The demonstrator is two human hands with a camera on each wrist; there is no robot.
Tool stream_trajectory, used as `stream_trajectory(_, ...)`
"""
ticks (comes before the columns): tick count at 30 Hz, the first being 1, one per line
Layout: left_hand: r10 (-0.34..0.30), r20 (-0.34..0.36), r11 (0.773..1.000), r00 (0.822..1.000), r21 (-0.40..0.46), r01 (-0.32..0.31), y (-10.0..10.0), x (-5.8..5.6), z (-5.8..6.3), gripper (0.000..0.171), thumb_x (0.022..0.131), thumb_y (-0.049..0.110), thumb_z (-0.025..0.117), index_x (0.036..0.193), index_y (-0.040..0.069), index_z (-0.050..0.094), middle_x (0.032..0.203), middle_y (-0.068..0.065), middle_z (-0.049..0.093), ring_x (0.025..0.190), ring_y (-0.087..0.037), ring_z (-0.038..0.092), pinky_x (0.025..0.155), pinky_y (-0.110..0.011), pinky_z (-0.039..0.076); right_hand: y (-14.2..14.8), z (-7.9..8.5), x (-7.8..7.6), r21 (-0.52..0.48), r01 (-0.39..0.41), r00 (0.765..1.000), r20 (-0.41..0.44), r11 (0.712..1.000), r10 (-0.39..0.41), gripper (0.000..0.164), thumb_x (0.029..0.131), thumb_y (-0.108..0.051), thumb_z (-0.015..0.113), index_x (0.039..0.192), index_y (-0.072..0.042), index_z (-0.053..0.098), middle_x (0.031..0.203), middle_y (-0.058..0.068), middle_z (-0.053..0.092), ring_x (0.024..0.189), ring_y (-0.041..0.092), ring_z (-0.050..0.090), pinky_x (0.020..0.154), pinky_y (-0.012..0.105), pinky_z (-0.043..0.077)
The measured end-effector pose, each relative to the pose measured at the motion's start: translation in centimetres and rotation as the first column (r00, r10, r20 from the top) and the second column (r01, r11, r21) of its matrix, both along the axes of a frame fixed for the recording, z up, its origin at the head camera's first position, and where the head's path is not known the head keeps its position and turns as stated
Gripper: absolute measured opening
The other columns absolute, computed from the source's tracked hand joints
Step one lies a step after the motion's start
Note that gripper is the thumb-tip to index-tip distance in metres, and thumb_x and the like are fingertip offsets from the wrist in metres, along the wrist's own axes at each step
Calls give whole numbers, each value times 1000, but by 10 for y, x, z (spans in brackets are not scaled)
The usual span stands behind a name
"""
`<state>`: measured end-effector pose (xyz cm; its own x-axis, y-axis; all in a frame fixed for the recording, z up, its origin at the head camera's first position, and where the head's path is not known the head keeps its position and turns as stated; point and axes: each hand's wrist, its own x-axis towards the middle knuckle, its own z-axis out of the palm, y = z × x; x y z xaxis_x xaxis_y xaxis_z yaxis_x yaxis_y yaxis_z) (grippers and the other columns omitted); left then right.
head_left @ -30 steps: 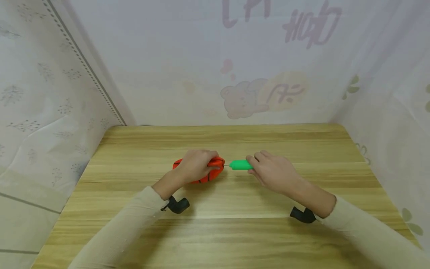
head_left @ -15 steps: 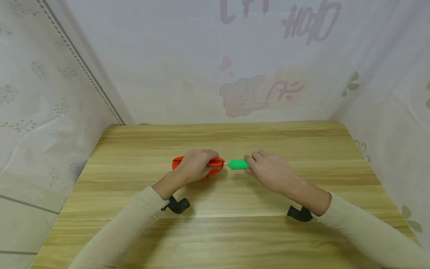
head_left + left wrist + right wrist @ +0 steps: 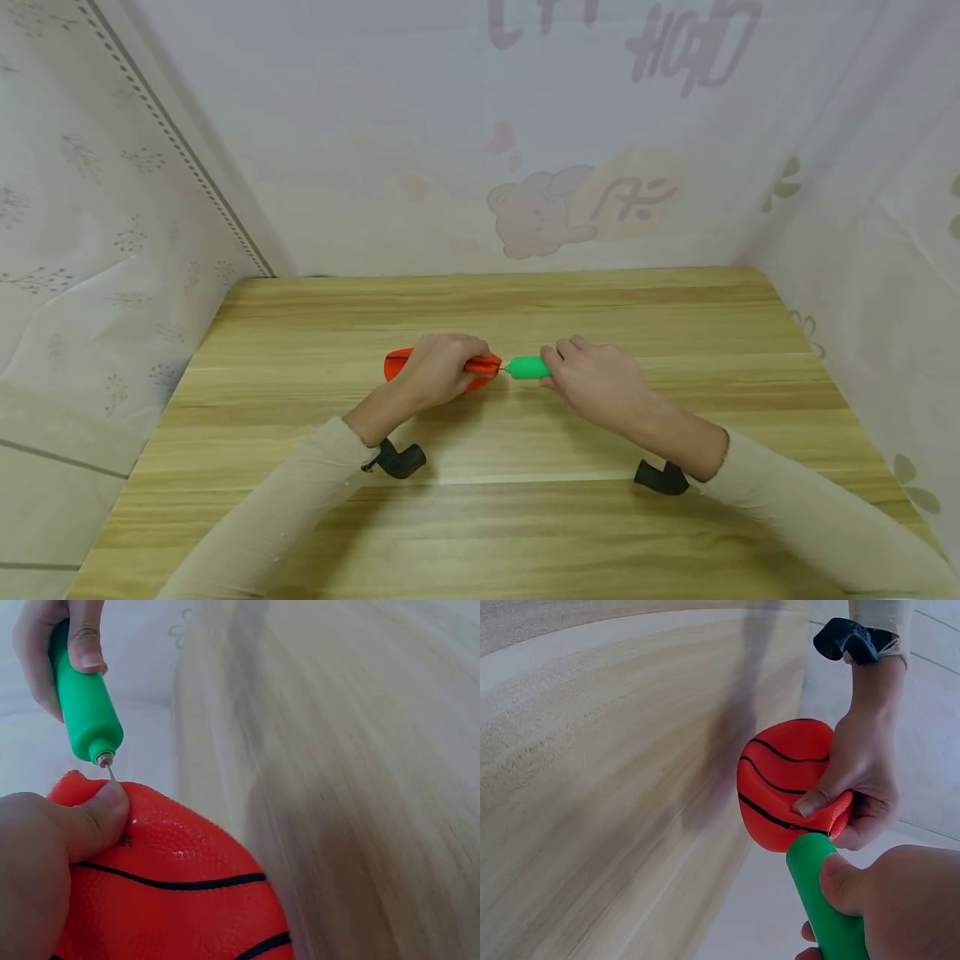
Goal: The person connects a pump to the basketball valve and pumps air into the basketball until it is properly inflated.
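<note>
A limp, partly flattened red-orange toy basketball point(image 3: 397, 364) with black lines is held off the table by my left hand point(image 3: 438, 371). The thumb point(image 3: 105, 810) and fingers pinch a fold at its right end. My right hand point(image 3: 600, 379) grips a green hand pump point(image 3: 528, 367), its thumb lying along the barrel in the right wrist view. From the pump's tip a thin metal needle point(image 3: 112, 772) reaches the ball's edge beside my left thumb. How deep it sits in the ball cannot be told, as the thumb and fold hide its point.
The wood-grain table point(image 3: 480, 533) lies beneath both hands. Printed white cloth point(image 3: 375, 150) hangs behind it and at both sides. A black wrist mount point(image 3: 401, 461) sits on the left wrist, another point(image 3: 662, 477) on the right.
My right hand and the pump have moved slightly left, so the gap between pump and ball has narrowed. The left hand stays nearly still; the ball's lower side looks more tucked up.
</note>
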<state>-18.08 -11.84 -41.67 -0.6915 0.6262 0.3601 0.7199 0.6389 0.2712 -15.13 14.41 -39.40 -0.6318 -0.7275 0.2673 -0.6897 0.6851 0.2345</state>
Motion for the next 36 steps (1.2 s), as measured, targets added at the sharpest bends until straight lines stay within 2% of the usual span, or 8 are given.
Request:
stream_trajectory(8, -2, 0, 999, 1000, 39, 2, 2, 1, -3, 24, 83, 1, 78, 73, 17, 63, 63, 9, 49, 56, -8, 44, 49, -22, 39, -5, -3, 1, 10, 8, 999, -43, 1000, -7, 40, 91, -41, 76, 102, -3, 68, 80, 7, 65, 68, 18, 62, 46, 24, 49)
stream_trajectory(15, 0, 10, 999, 1000, 44, 0, 5, 1, -2, 28, 79, -4, 75, 70, 18, 60, 62, 10, 46, 55, -7, 42, 48, -22, 37, -9, -4, 2, 4, 22, 1000, -19, 1000, -22, 38, 91, -40, 76, 100, -4, 68, 77, 5, 63, 65, 17, 61, 41, 22, 42)
stream_trajectory(19, 9, 6, 999, 1000, 45, -9, 6, 1, -1, 24, 78, -3, 77, 74, 18, 66, 65, 10, 54, 57, -7, 47, 49, -24, 41, -11, -5, 2, -4, 33, 999, 3, 999, -33, 37, 91, -39, 76, 100, -4, 68, 76, 5, 62, 64, 17, 59, 41, 22, 41)
stream_trajectory(23, 17, 17, 999, 1000, 49, -18, 6, 0, 0, 23, 76, -5, 76, 80, 17, 71, 71, 9, 63, 60, -8, 53, 53, -26, 46, -12, -6, 2, -31, 55, 998, 45, 998, -54, 36, 92, -38, 76, 101, -4, 67, 76, 5, 61, 63, 16, 57, 42, 22, 41)
stream_trajectory(28, 35, 64, 998, 997, 41, -38, 5, -3, 3, 17, 81, 0, 78, 83, 16, 71, 70, 9, 62, 57, -7, 51, 52, -24, 44, -12, -8, 2, -67, 91, 990, 111, 994, -83, 38, 94, -38, 74, 108, -3, 68, 83, 7, 66, 69, 17, 62, 45, 24, 47)
stream_trajectory(32, 45, 73, 999, 996, -11, -45, 6, -5, 6, 11, 86, 10, 79, 85, 16, 70, 68, 11, 59, 56, -6, 48, 51, -24, 41, -10, -9, 0, -102, 101, 984, 158, 990, -84, 39, 94, -38, 74, 110, -2, 68, 88, 9, 69, 73, 19, 65, 49, 27, 51)
stream_trajectory(36, 42, 56, 997, 998, -66, -38, 6, -6, 9, 9, 88, 14, 78, 93, 14, 70, 75, 10, 63, 60, -8, 52, 58, -26, 44, -5, -9, -1, -143, 121, 973, 213, 982, -89, 40, 92, -36, 77, 113, -3, 68, 95, 10, 70, 80, 22, 67, 56, 32, 56)
